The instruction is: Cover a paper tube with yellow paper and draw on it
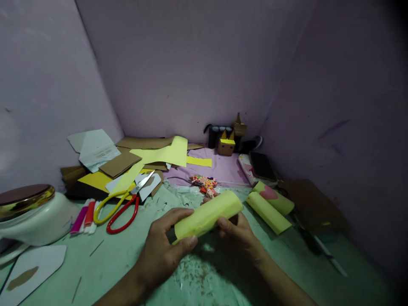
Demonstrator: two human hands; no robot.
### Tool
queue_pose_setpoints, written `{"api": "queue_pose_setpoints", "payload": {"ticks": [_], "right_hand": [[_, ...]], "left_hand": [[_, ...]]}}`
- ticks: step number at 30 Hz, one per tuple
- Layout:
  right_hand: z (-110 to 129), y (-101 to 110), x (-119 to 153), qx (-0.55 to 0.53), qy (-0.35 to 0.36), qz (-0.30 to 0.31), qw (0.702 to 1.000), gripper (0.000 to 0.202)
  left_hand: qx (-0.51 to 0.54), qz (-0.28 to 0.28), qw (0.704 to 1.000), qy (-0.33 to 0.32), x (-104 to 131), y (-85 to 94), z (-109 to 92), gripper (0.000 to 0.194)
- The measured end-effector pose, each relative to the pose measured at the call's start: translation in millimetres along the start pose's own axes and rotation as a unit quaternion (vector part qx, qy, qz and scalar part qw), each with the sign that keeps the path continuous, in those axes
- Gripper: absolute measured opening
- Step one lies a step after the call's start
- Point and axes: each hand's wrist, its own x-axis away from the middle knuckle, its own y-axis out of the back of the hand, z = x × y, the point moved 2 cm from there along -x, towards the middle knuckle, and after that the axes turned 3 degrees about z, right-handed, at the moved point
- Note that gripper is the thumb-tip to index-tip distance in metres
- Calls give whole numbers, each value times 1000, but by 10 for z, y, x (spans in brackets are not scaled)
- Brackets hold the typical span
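Between my two hands is a tube wrapped in yellow paper (207,216), tilted with its right end higher. My left hand (167,240) grips its left end, thumb along the lower side and fingers over the top. My right hand (237,233) holds the right part from below, thumb pressed on the front and the other fingers mostly hidden behind. To the right lie a plain yellow paper tube (268,212) and a second yellow tube with a pink heart shape (276,199). Scissors (127,202) with one yellow and one red handle lie to the left.
Yellow paper (168,153) and cardboard pieces (121,163) are piled at the back left. Glue-like tubes (86,216) lie beside a white pot (44,221). A small cardboard box figure (226,146) stands by the back wall. A dark brown board (314,204) is at right.
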Motion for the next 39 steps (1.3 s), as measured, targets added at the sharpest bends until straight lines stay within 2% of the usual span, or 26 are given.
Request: {"api": "queue_pose_setpoints", "payload": {"ticks": [2, 5, 6, 8, 9, 10, 12, 14, 17, 20, 24, 27, 30, 33, 37, 39], "right_hand": [[5, 0, -4, 1, 10, -2, 1000, 39], [16, 19, -26, 5, 7, -6, 1000, 35], [28, 27, -37, 1, 2, -11, 1000, 33], [70, 41, -59, -16, 2, -37, 999, 30], [97, 47, -68, -24, 6, -56, 998, 28], [125, 52, -75, -31, 13, -77, 996, 28], [171, 54, -84, -41, 28, -108, 993, 29], [193, 51, -90, -49, 37, -115, 991, 32], [193, 50, -94, -58, 41, -106, 992, 36], [189, 59, -91, -63, 43, -99, 992, 33], [200, 70, -84, -61, 48, -108, 991, 25], [214, 64, -88, -56, 54, -100, 992, 20], [236, 65, -96, -56, 69, -94, 992, 18], [268, 80, -99, -67, 90, -101, 989, 20], [319, 86, -101, -83, 124, -85, 985, 23], [348, 77, -105, -83, 140, -77, 984, 30]], "left_hand": [[11, 7, 1000, 18, 6, -12, 12, 38], [0, 55, 998, 18, -30, -3, -17, 44], [-21, 63, 998, 12, -57, 36, -29, 46], [-139, 24, 990, 19, -133, 212, -30, 50], [-233, -30, 972, 34, -175, 351, -15, 51], [-376, -88, 920, 71, -212, 510, 12, 50], [-459, -147, 867, 127, -273, 818, 108, 52], [-501, -135, 836, 178, -310, 1053, 251, 51], [-528, -93, 812, 228, -323, 1199, 442, 41], [-539, -96, 800, 245, -313, 1175, 487, 44], [-526, -122, 807, 239, -281, 1147, 351, 50], [-506, -163, 817, 224, -244, 1193, 218, 51], [-457, -198, 846, 192, -210, 1174, 139, 48], [-408, -188, 883, 133, -154, 970, 133, 45], [-341, -120, 932, -42, -30, 504, 122, 36], [-295, -88, 951, -40, 22, 330, 122, 31]]}}
